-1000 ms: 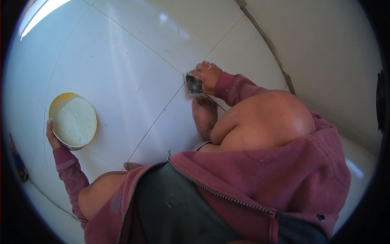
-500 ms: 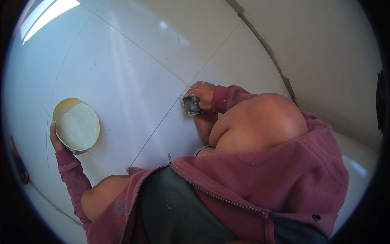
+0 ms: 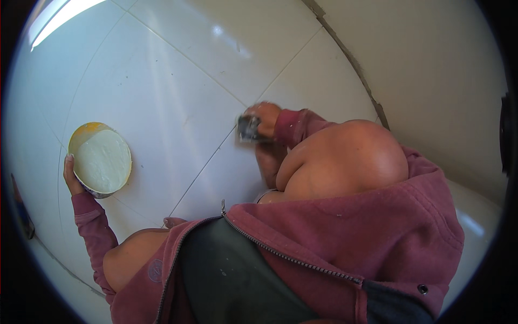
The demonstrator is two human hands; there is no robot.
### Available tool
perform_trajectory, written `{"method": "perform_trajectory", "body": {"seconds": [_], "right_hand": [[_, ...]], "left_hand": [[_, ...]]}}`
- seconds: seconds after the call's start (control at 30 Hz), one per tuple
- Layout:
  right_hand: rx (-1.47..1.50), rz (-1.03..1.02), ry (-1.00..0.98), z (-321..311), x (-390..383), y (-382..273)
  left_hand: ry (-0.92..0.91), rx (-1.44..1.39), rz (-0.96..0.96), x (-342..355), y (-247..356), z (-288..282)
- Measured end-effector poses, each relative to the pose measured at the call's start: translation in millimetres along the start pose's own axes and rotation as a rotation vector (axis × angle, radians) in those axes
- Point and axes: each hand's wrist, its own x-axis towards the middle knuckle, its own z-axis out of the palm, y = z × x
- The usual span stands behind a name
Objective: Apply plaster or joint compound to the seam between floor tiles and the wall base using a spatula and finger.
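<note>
My left hand (image 3: pixel 72 174) grips the side of a round bucket (image 3: pixel 124 181) with a yellow inner rim. A smooth, pale grout-like paste (image 3: pixel 102 164) fills much of it, and the bucket's mouth faces up. My right hand (image 3: pixel 264 116) is closed around a small, dark, squarish scraper (image 3: pixel 249 129) smeared with white. That scraper is against the white floor tiles (image 3: pixel 178 113), over a joint line near where joints cross. Motion blurs the right hand a little, and its fingers are partly hidden behind the scraper.
At the upper right a pale wall (image 3: pixel 431 70) meets the floor along a rough, brownish gap (image 3: pixel 353 62). My bent knee (image 3: pixel 350 156) is close beside my right arm. A dark, narrow object (image 3: pixel 22 210), too unclear to name, lies at the far left.
My right hand and the scraper have shifted slightly up and left along the joint. The bucket sits a little higher in the picture, with my left hand still on it.
</note>
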Motion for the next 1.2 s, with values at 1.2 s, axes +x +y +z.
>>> {"method": "perform_trajectory", "body": {"seconds": [1.2], "right_hand": [[-0.737, -0.763, -0.319, -33, 124, -180]], "left_hand": [[0.018, -0.492, 0.017, -5, -52, 3]]}}
